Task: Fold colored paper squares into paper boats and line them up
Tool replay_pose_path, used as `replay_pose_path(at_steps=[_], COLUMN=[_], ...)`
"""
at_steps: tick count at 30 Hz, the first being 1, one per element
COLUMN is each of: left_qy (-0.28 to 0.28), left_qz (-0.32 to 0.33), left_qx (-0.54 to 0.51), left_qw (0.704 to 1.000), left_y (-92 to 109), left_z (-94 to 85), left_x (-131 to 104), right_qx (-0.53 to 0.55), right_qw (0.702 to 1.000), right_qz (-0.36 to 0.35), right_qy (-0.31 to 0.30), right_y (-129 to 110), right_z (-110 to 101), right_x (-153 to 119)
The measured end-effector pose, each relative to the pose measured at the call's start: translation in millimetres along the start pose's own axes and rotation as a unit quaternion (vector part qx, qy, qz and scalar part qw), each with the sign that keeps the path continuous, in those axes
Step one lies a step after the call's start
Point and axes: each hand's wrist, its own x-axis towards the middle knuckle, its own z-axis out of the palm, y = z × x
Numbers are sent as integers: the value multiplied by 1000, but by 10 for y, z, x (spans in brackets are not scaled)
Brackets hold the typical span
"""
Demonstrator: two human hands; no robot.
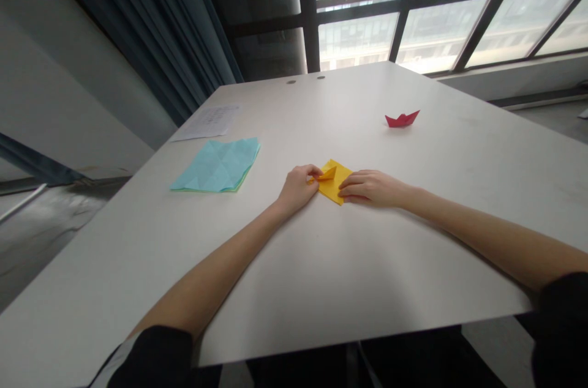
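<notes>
A folded yellow sheet of origami paper point(334, 187) lies on the white table between my two hands. My left hand point(301, 186) pinches a raised flap at its left side between thumb and fingers. On the right edge of the sheet rest the fingers of my right hand point(367, 188), stretched out and lying flat, pressing the paper down. Part of the yellow paper is hidden under the fingers of both hands.
To the left lies a stack of creased light-blue paper point(218, 166), with green sheets showing beneath. Behind it is a printed white sheet point(209, 122). A red paper boat point(402, 119) stands farther back on the right. The white table point(285, 290) ends near my body; windows and a curtain lie beyond.
</notes>
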Motion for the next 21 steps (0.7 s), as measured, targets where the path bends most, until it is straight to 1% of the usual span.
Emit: replay_pose_path(at_steps=[2, 5, 9, 11, 13, 16, 21], left_qy=[-7, -35, -74, -88, -94, -89, -79], left_qz=[13, 52, 132, 157, 162, 156, 163], left_qx=[48, 101, 182, 208, 216, 217, 217], left_qw=[999, 993, 971, 961, 958, 960, 959], left_y=[6, 27, 66, 83, 98, 111, 106], left_z=[3, 3, -4, -9, -11, -10, 0], left_x=[-9, -31, -68, -84, -96, -106, -106], right_qx=[3, 13, 25, 31, 37, 36, 27], right_qw=[1000, 1000, 999, 999, 998, 998, 999], right_qz=[5, 14, 22, 29, 37, 52, 34], right_qy=[-1, -4, -6, -11, -16, -23, -18], right_y=[1, 10, 17, 15, 10, 2, -5], right_z=[5, 17, 20, 16, 10, 1, -6], right_x=[-4, -10, -12, -11, -11, -15, -18])
